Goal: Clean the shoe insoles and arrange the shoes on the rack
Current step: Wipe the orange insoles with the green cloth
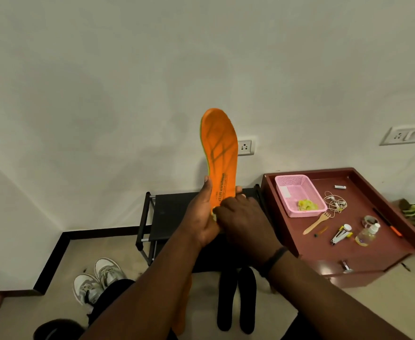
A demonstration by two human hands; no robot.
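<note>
Orange foam forms the insole [220,153] held upright at the centre of the frame, toe end up, against the white wall [103,82]. Dark printed lines cross its forefoot; lower down, sideways lettering reads "AIR CUSHION", with a smaller line beside it too fine to read. A thin green edge shows along its left side.

The left hand [201,217] is closed around the heel end of the insole, thumb along the left edge and fingertips showing at the right edge. The right hand [243,222] lies over the heel area with its fingers curled; a scrap of pale yellow material shows under it, but the hand hides most of it, so what it grips cannot be told with certainty. A dark band circles the right wrist.

Behind the hands stands a black shoe rack [167,212], its lower part hidden by the arms. On the floor at lower centre lie two black insoles [237,298] side by side, and a second orange insole [184,307] is largely covered by the left forearm. A pair of grey-and-white sneakers [98,280] sits at lower left.

At right, a maroon tray-top table [311,241] carries a pink basket [297,192] containing yellow cloth, a wooden fork, tangled white earphones, a small clear bottle, and several small items too blurred to identify. Two wall sockets are mounted on the wall; the right one is cut off by the frame edge.
</note>
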